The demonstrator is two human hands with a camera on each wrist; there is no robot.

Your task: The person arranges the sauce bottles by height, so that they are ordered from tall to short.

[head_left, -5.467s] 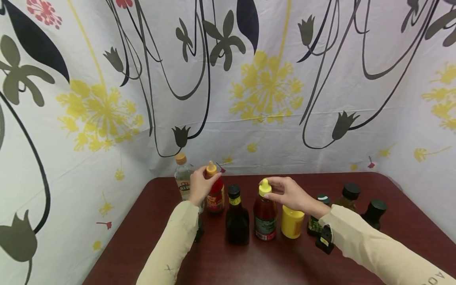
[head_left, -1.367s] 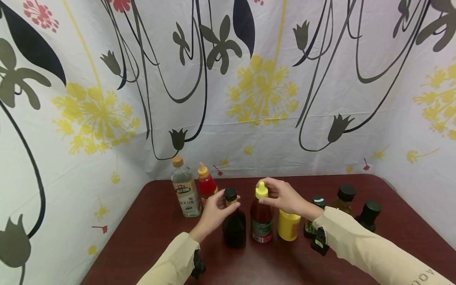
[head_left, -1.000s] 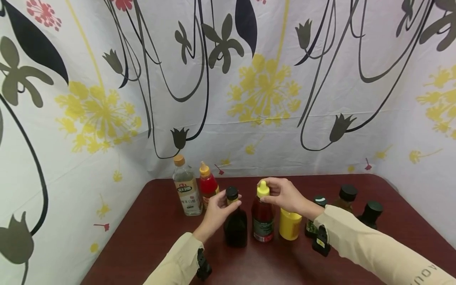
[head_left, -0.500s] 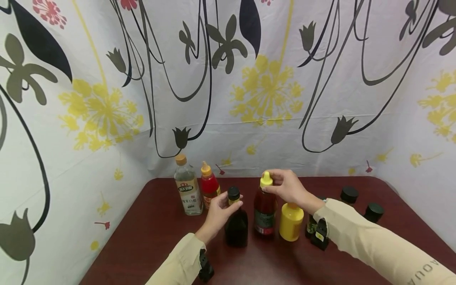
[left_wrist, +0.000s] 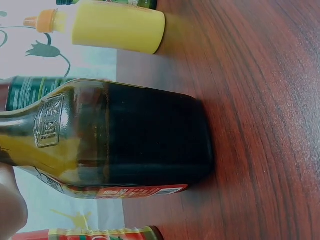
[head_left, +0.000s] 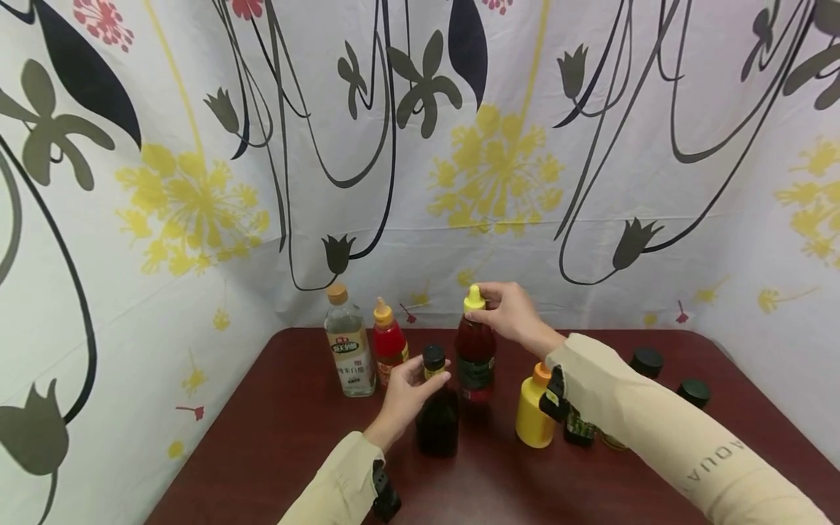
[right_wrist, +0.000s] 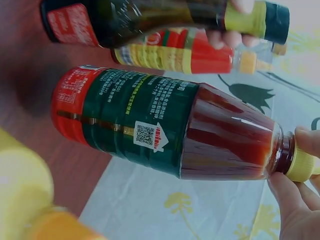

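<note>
My left hand (head_left: 408,397) pinches the neck of a dark sauce bottle (head_left: 437,423) with a black cap. In the left wrist view that bottle (left_wrist: 150,135) stands with its base on the table. The right hand (head_left: 515,315) grips a red-brown sauce bottle (head_left: 475,350) by its yellow cap and neck. Seen from the right wrist, this bottle (right_wrist: 135,117) has a green and red label and appears to be off the table, behind and right of the dark bottle.
A clear bottle (head_left: 351,354) and a red squeeze bottle (head_left: 390,343) stand at the back left. Right of the hands are a yellow bottle (head_left: 534,415), a small green-labelled bottle (head_left: 579,429) and bottles with dark caps (head_left: 646,362), partly behind the right sleeve.
The right hand has raised the red-brown bottle and carried it left and back, towards the dark bottle. The left hand went from the red squeeze bottle to the dark bottle and stays there.
</note>
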